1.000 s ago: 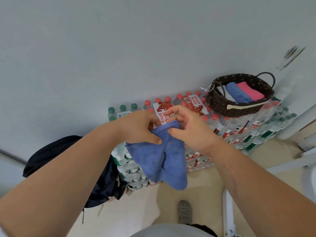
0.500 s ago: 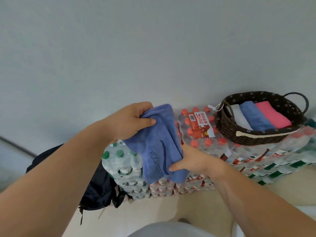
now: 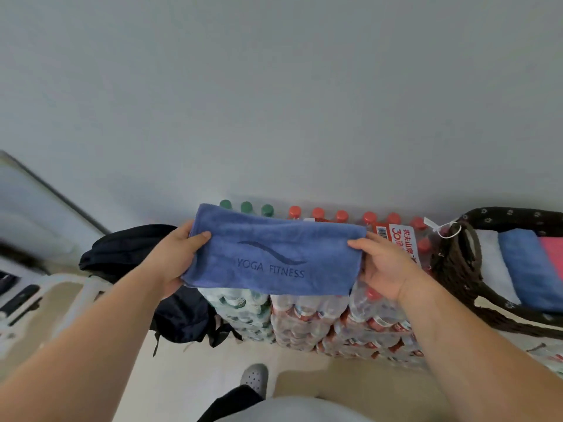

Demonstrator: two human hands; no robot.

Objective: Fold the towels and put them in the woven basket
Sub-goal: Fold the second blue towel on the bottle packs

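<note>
A blue towel (image 3: 274,254) printed "YOGA FITNESS" is stretched out flat and level in the air, folded into a long band. My left hand (image 3: 179,254) grips its left end, thumb on top. My right hand (image 3: 384,266) grips its right end the same way. The dark woven basket (image 3: 451,269) stands at the right edge on stacked bottle packs. Inside it lie a folded white towel (image 3: 493,263), a folded blue towel (image 3: 530,266) and a folded pink towel (image 3: 553,254), side by side.
Shrink-wrapped packs of water bottles (image 3: 307,318) are stacked against the grey wall below the towel. A black backpack (image 3: 128,254) lies on the floor at their left. A white frame (image 3: 45,300) is at the far left. My grey shoe (image 3: 254,376) shows below.
The towel went from hanging bunched between both hands to being drawn out sideways into a flat band. My hands moved apart to its two ends. The view shifted so the basket sits farther right.
</note>
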